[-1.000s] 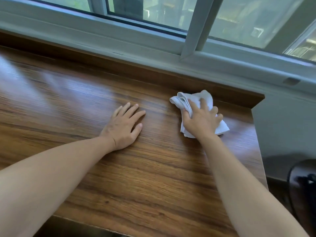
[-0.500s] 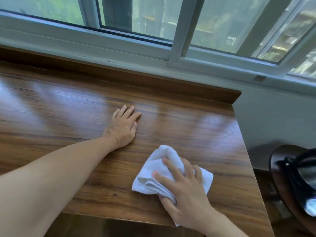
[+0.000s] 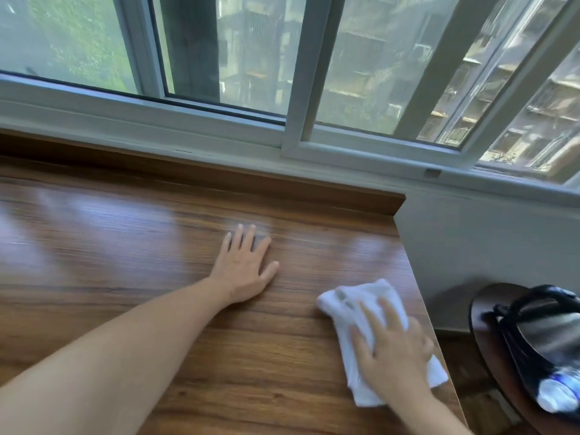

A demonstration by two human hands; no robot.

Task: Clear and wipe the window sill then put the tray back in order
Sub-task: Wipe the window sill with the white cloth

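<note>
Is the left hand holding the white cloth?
No, the left hand lies flat on the bare wooden sill; the right hand presses the white cloth.

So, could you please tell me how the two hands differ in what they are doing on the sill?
The left hand lies bare on the wood; the right hand presses a white cloth. The left hand sits mid-sill, the right hand near the sill's right edge. Both are flat, fingers extended.

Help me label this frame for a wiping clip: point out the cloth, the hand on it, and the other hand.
cloth (image 3: 345,304): head view, bare folded end beyond the fingertips.
right hand (image 3: 394,350): head view, back of the hand pressing the cloth.
left hand (image 3: 243,271): head view, back of the hand, flat on the sill.
</note>
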